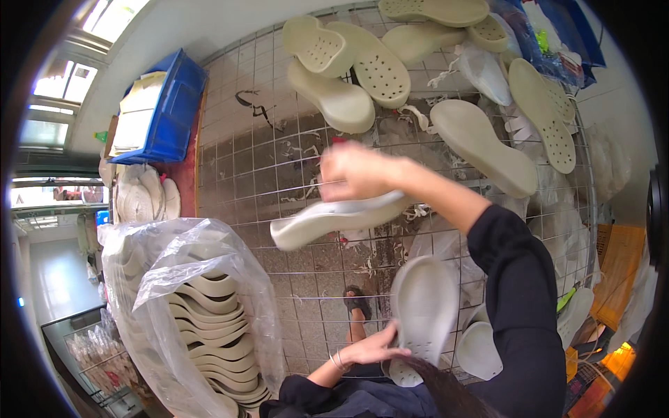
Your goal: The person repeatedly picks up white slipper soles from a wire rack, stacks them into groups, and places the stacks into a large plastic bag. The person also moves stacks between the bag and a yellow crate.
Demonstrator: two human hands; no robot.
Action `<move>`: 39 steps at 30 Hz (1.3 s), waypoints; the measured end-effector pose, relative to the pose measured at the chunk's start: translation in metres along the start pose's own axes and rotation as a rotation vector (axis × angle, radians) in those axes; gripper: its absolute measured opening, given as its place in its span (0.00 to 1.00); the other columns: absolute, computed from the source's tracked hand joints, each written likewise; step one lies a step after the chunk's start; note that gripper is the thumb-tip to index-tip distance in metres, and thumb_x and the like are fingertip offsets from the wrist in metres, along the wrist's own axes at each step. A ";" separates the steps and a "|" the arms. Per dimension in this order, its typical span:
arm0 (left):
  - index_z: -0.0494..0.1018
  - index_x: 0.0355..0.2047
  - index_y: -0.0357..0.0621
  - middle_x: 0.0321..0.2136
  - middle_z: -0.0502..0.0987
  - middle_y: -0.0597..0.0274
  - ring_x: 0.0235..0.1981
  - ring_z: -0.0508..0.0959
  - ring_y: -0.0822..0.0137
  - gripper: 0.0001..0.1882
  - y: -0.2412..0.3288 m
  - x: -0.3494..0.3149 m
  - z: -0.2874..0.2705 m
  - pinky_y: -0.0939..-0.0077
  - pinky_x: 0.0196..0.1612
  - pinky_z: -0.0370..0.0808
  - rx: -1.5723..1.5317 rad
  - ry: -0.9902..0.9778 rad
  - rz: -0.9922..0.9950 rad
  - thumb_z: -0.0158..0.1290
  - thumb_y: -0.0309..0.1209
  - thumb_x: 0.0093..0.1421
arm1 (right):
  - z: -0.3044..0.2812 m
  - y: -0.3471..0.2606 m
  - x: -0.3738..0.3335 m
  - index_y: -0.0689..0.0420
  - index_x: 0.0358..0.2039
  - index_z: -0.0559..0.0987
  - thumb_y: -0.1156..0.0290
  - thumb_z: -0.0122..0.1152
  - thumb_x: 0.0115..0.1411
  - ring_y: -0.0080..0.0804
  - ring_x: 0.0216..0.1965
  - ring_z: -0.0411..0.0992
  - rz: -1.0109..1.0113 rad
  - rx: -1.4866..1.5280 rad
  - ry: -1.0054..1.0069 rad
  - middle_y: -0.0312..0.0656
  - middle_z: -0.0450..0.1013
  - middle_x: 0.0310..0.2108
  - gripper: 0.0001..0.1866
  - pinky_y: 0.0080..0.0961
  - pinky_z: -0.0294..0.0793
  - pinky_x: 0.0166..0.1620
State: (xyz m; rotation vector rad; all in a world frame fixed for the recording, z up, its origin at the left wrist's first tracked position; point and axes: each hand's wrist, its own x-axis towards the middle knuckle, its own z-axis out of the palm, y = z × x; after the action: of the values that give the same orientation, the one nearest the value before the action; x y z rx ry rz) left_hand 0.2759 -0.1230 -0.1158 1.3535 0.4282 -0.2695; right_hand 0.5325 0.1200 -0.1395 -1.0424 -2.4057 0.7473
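A pale beige insole (426, 299) with small holes at its near end stands before me, its heel end pointing away. My left hand (369, 348) grips its left edge near the holes. My right hand (359, 171) is raised over the wire grid and smeared by motion; its fingers look curled, but what they hold, if anything, is unclear. Just below that hand, another insole (327, 221) is seen edge-on, slightly blurred. Whether the hand touches it cannot be told.
The wire grid (300, 274) carries several loose insoles (484, 148) and white scraps. To the left, a clear plastic bag (157, 279) holds stacked insoles (216, 334). A blue bin (174, 104) stands far left; a blue crate (585, 35) is far right.
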 end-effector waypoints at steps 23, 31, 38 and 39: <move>0.55 0.61 0.30 0.57 0.64 0.42 0.62 0.62 0.52 0.48 0.109 0.102 -0.355 0.52 0.66 0.57 -1.336 0.747 0.523 0.56 0.58 0.55 | -0.071 0.059 0.069 0.55 0.35 0.80 0.67 0.69 0.46 0.40 0.52 0.70 0.261 -0.403 0.403 0.44 0.76 0.45 0.15 0.40 0.64 0.59; 0.64 0.55 0.43 0.48 0.73 0.55 0.51 0.74 0.57 0.33 0.084 0.096 -0.363 0.59 0.55 0.72 -0.896 0.941 0.734 0.50 0.50 0.54 | -0.129 0.172 -0.030 0.73 0.39 0.74 0.54 0.65 0.55 0.37 0.37 0.75 1.161 -0.102 1.252 0.53 0.76 0.37 0.29 0.33 0.73 0.42; 0.68 0.47 0.32 0.40 0.76 0.54 0.37 0.78 0.63 0.23 0.096 0.076 -0.266 0.70 0.46 0.78 -0.679 0.791 0.051 0.45 0.23 0.48 | -0.134 0.135 -0.081 0.68 0.38 0.73 0.74 0.63 0.50 0.31 0.32 0.72 0.617 0.855 1.229 0.45 0.74 0.34 0.16 0.28 0.72 0.30; 0.68 0.46 0.31 0.37 0.77 0.56 0.34 0.79 0.65 0.23 0.093 0.063 -0.255 0.73 0.42 0.79 -0.646 0.712 0.017 0.45 0.23 0.47 | -0.129 0.096 -0.092 0.65 0.45 0.70 0.71 0.63 0.52 0.26 0.37 0.73 0.662 0.812 1.188 0.43 0.73 0.38 0.21 0.29 0.75 0.36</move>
State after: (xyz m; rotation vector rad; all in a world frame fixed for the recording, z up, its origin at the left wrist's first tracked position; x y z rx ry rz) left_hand 0.3356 0.1483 -0.1020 0.7746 0.9988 0.3651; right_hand 0.7135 0.1455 -0.1135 -1.3282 -0.6490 0.8254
